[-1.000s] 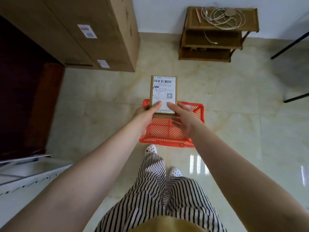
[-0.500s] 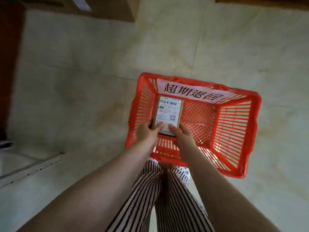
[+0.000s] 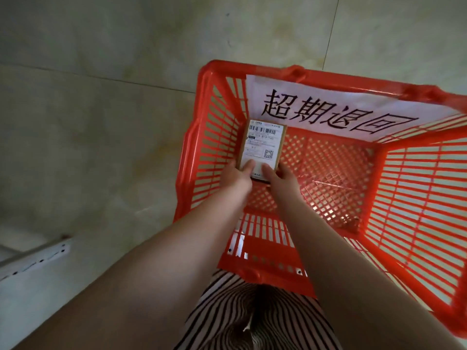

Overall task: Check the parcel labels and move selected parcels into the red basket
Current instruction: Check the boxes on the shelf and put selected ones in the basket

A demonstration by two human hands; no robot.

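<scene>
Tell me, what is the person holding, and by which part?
A parcel, label up, held by both hands at its near end: left hand, right hand, thumbs on the label, inside the basket.

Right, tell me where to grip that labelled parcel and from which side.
Grip the parcel by its near short end, coming from the person's side, as the left hand and right hand do now. It is flat and thin, label up, its far end by the red basket wall, so only the near end is likely free, thumbs on top.

arms (image 3: 156,281): bare, no sleeves | trousers (image 3: 252,317): black-white stripes, possibly loose
</scene>
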